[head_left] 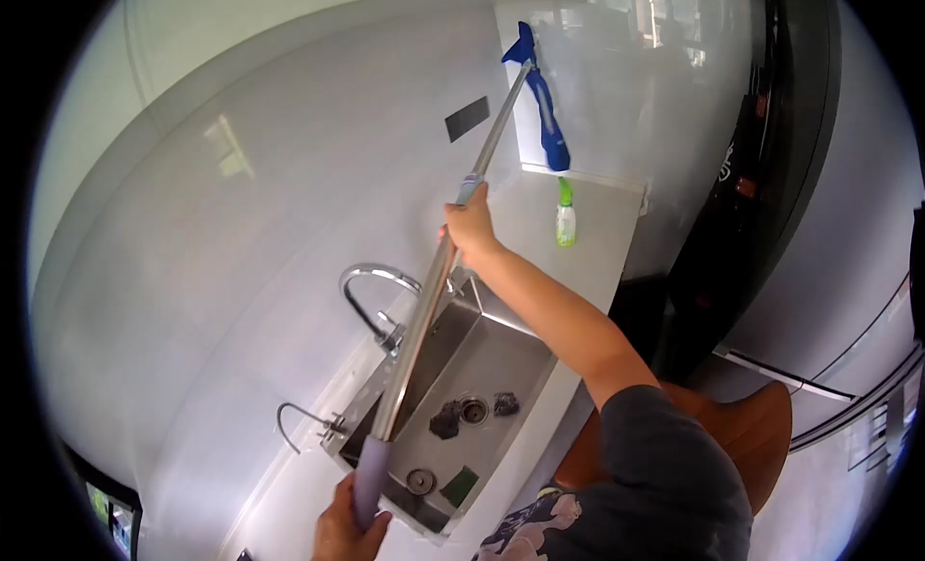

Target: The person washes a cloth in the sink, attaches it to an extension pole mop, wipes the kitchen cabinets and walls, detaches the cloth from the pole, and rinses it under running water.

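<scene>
Mop (pixel 424 306) slants over the sink (pixel 515 363), blue head (pixel 550 137) up by the glossy wall (pixel 617 98). Your right hand (pixel 470 228) grips midway, left hand (pixel 349 527) clutches the lilac handle (pixel 373 474); I'd steer low, head flat.

Spray bottle (pixel 566 224) on pale countertop (pixel 594 262)

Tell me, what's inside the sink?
Two dark clumps flank the drain, with a round metal piece and a green pad. The pole hides part of the sink; what's under the clumps can't be seen.
</scene>
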The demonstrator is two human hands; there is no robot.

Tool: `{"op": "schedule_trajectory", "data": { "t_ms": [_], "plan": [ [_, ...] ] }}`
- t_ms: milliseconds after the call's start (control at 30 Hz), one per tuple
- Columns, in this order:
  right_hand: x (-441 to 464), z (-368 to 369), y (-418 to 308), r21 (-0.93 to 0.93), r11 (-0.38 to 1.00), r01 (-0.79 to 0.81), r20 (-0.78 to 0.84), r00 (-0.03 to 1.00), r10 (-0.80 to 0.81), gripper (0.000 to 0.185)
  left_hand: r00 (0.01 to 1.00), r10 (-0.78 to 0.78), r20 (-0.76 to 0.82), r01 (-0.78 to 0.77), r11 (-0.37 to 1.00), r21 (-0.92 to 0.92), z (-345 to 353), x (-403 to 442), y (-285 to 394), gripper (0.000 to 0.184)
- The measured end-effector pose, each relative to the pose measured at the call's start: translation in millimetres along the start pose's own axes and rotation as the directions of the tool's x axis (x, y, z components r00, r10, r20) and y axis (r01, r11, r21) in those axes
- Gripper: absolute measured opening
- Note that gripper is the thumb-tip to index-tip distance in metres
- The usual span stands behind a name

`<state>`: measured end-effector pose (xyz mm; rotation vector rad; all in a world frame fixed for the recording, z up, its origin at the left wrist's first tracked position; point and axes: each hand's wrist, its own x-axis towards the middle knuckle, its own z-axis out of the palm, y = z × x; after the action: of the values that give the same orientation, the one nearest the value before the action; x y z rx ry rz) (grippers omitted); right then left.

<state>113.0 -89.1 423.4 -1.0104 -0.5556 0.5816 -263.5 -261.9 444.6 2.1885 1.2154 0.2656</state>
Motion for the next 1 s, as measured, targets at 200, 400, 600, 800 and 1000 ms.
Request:
{"op": "schedule_trajectory", "data": {
  "t_ms": [200,400,600,800,1000],
  "plan": [
    [91.5,-92.6,-39.2,-0.877,0.479,0.024,-0.074,0.98,-0.184,0.085,0.964,0.153,0.216,-0.072,0.937,-0.342,129.8,117.3,-7.9,0.066],
    [148.9,-190.6,-64.7,-0.964,0.26,-0.05,-0.128,0.948,-0.293,0.082,0.852,0.342,0.397,0.11,0.623,-0.774,242.2,190.6,52.6,0.049],
    [182.2,-231.5,-62.0,-0.977,0.212,-0.026,-0.102,0.929,-0.356,0.08,0.824,0.389,0.413,0.176,0.516,-0.838,290.7,222.3,96.0,0.034],
    [191.4,-238.8,-13.2,-0.943,0.329,-0.04,-0.157,0.928,-0.338,0.081,0.842,0.339,0.421,0.138,0.619,-0.774,309.9,253.1,61.9,0.03],
    [170.6,-255.1,79.7,-0.929,0.349,-0.122,-0.195,0.964,-0.181,0.085,0.808,0.232,0.542,0.277,0.663,-0.696,339.3,229.0,16.8,0.03]
  ]
}}
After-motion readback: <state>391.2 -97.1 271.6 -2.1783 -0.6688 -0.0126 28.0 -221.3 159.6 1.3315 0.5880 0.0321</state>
